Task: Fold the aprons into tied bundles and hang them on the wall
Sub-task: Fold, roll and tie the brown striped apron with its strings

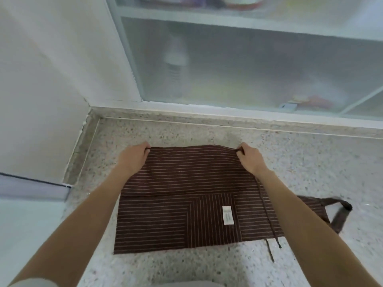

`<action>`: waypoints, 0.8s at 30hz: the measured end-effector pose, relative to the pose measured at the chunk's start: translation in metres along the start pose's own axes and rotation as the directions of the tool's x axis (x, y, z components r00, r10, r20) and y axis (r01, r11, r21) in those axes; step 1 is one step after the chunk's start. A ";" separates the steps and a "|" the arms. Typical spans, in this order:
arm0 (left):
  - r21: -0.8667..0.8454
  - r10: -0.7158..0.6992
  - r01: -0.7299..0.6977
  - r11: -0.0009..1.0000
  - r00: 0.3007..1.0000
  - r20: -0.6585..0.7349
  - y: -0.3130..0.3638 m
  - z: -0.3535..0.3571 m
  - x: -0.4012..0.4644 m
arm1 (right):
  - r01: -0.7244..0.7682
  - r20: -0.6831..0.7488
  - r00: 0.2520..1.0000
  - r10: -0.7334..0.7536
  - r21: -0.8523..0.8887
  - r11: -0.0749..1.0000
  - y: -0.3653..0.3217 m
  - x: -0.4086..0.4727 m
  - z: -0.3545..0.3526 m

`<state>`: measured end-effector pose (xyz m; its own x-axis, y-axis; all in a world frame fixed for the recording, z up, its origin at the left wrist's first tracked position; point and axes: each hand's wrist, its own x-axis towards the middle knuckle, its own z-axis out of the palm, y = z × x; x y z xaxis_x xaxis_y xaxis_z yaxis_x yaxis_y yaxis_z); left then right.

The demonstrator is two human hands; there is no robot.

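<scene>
Cabinet: a cabinet with frosted sliding panels stands at the back of the counter; through the panels show only blurred shapes, a pale bottle-like form on the left and something orange-red low on the right. What they are cannot be told.
Counter: the speckled stone counter carries the apron, with a white wall on its left.
Apron: the brown apron with thin pale stripes lies flat in the middle of the counter, its far part folded toward the person so that a fold edge runs across it. A white label shows on the near layer.
Ties: a thin tie trails down the right side and past the near edge; a wider strap loop lies on the counter to the right, partly behind the right forearm.
Left grip: the left hand pinches the far left corner of the apron, fingers curled over the edge.
Right grip: the right hand pinches the far right corner in the same way, thumb and fingers closed on the cloth.
Arms: both forearms reach out over the apron's sides.
</scene>
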<state>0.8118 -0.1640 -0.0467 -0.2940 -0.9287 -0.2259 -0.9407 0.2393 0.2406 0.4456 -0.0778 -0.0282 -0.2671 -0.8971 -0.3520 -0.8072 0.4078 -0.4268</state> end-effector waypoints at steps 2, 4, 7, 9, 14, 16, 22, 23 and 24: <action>-0.007 0.000 0.001 1.000 1.000 0.031 -0.004 0.013 0.011 | -0.050 0.047 0.998 0.052 -0.045 0.998 0.004 0.014 0.009; 0.008 0.001 -0.001 1.000 0.999 0.046 -0.006 0.020 0.018 | -0.055 0.025 0.998 0.059 -0.132 0.990 0.005 0.022 0.014; 0.026 0.032 -0.032 0.999 0.999 -0.014 -0.013 0.030 0.023 | 0.004 -0.069 0.997 -0.031 -0.358 0.934 0.002 0.032 0.022; 0.027 0.048 -0.046 0.999 0.997 -0.068 -0.017 0.035 0.024 | 0.006 -0.093 0.994 -0.054 -0.453 0.892 0.007 0.037 0.026; 0.081 0.000 0.008 0.997 0.995 -0.097 -0.018 0.040 0.031 | -0.149 -0.195 0.978 0.072 -0.418 0.896 0.013 0.048 0.031; 0.137 -0.014 0.026 0.990 0.996 -0.089 -0.018 0.043 0.035 | -0.183 -0.185 0.975 0.125 -0.341 0.922 0.010 0.051 0.032; 0.201 -0.030 0.068 0.977 0.982 -0.188 -0.004 0.044 0.032 | -0.195 -0.173 0.973 0.155 -0.243 0.950 0.012 0.047 0.032; 0.168 0.033 0.007 0.986 0.972 -0.233 0.009 0.044 0.031 | -0.184 -0.164 0.975 0.152 -0.204 0.962 0.016 0.043 0.030; 0.121 0.121 -0.091 0.989 0.956 -0.268 0.025 0.045 0.029 | -0.170 -0.147 0.978 0.146 -0.168 0.971 0.018 0.040 0.029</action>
<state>0.7718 -0.1718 -0.0898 -0.3490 -0.9347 0.0665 -0.9236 0.3551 0.1445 0.4358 -0.1016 -0.0738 -0.4567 -0.8432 -0.2838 -0.8267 0.5200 -0.2146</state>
